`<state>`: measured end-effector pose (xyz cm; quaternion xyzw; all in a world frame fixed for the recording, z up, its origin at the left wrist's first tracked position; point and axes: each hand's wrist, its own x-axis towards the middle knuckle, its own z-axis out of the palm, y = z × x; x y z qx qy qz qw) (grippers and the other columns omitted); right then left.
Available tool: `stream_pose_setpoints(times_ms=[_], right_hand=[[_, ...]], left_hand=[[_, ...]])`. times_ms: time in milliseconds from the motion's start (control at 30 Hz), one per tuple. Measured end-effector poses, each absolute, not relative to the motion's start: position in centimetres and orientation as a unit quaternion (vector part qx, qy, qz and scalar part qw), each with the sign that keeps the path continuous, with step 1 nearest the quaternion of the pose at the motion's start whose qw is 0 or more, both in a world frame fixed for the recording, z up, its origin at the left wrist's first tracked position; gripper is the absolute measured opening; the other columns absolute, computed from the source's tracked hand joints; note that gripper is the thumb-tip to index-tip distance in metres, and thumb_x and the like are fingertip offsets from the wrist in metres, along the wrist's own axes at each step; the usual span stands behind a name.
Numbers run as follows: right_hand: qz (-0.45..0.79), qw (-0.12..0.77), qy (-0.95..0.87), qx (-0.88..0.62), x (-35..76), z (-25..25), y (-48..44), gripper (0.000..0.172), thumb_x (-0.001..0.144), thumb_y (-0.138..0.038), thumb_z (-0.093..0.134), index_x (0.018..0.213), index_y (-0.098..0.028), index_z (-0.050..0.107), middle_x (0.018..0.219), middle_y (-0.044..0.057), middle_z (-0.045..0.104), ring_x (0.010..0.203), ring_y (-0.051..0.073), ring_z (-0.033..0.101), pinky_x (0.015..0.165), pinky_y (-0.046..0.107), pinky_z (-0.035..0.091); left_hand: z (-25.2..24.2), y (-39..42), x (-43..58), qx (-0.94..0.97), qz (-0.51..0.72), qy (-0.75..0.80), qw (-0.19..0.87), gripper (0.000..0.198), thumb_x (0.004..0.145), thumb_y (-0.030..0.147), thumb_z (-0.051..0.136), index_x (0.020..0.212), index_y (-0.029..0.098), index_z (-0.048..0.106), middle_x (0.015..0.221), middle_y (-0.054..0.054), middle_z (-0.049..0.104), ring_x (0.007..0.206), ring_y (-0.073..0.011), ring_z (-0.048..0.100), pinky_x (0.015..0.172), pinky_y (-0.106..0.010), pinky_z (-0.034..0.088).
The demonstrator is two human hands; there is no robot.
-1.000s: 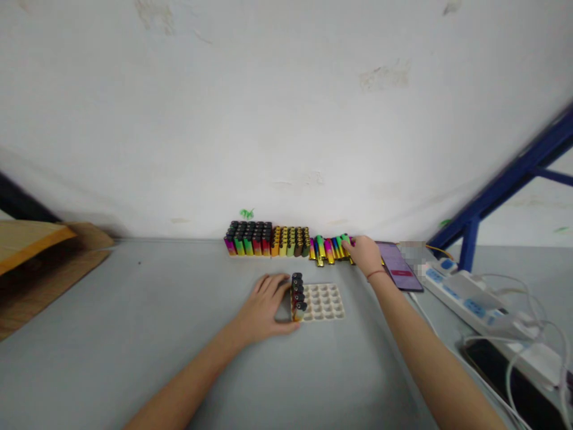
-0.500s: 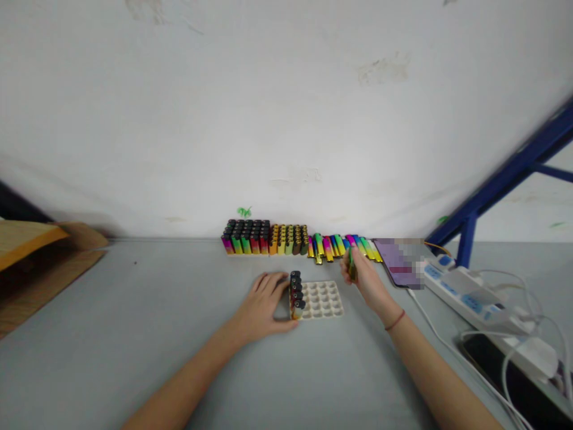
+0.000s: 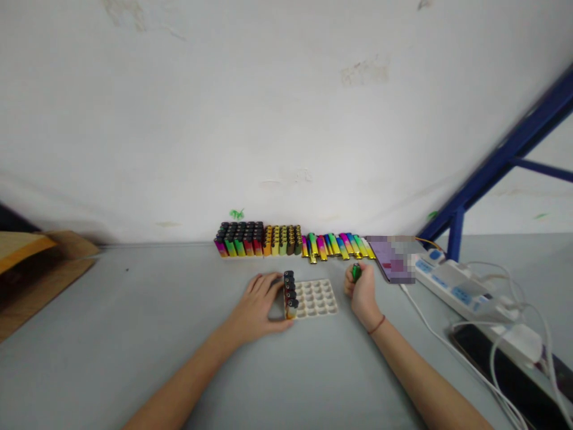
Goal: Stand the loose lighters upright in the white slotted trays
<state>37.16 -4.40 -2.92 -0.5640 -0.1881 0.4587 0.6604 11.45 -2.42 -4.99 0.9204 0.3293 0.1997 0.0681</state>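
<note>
My left hand [image 3: 256, 310] is curved round the left end of a white tray [image 3: 332, 297] of round hollows, its thumb at the near edge and fingers along the far side. One column of dark-topped lighters [image 3: 290, 289] stands upright in the tray's left end, the nearest one paler at its base. To the right of the tray and a little above the table, my right hand [image 3: 364, 292] is closed on a green lighter [image 3: 356, 272]. Most of that lighter is hidden in the fist.
Along the wall stand black-topped lighters [image 3: 239, 239] and gold-topped ones [image 3: 283, 240], packed in blocks. Beside them lies a row of rainbow-coloured lighters [image 3: 335, 245]. To the right are a phone [image 3: 391, 260], a power strip [image 3: 461, 292] and white cables. An open cardboard box [image 3: 58, 280] sits left.
My right hand has drawn back from the row of rainbow lighters towards me, and the green lighter has turned in its grip. My left hand stays at the tray. The view has shifted slightly.
</note>
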Motion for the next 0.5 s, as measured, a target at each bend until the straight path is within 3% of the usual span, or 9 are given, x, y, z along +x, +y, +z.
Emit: stream_pose_setpoints(times_ms=[300, 500], right_hand=[[0.427, 0.661, -0.225, -0.574, 37.19, -3.31, -4.53, 0.047, 0.082, -0.057, 0.035, 0.048, -0.025, 0.029, 0.040, -0.009, 0.020, 0.032, 0.007, 0.016, 0.033, 0.021, 0.011], [0.438, 0.653, -0.227, -0.575, 37.23, -3.52, -4.51, 0.041, 0.081, -0.050, 0.033, 0.049, -0.025, 0.026, 0.040, -0.008, 0.020, 0.033, 0.007, 0.015, 0.034, 0.023, 0.011]], left_hand=[[-4.87, -2.47, 11.49, 0.919, 0.202, 0.330, 0.077, 0.071, 0.074, 0.058, 0.069, 0.128, 0.015, 0.052, 0.132, -0.018, 0.053, 0.123, -0.0362, 0.048, 0.107, -0.054, 0.035], [-4.69, -2.52, 11.54, 0.919, 0.198, 0.333, 0.076, 0.070, 0.074, 0.057, 0.069, 0.128, 0.015, 0.052, 0.131, -0.017, 0.053, 0.123, -0.0357, 0.048, 0.108, -0.054, 0.035]])
